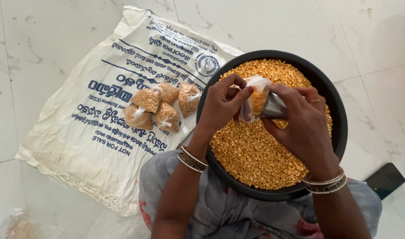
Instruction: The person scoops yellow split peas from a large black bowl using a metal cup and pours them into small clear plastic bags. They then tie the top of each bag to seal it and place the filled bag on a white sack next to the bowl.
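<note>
Yellow split lentils (251,150) fill the round black pan (340,132) under our hands. Our left hand (222,104) pinches the mouth of a small clear plastic bag (255,99), its fingers closed on the film. Our right hand (302,128) grips a small steel cup (273,107) tipped into that bag. Both hands meet above the pan. To the left of our left hand, five tied packets (160,108) of lentils lie on a white woven sack (78,132) spread over the marble floor (43,35)
</note>
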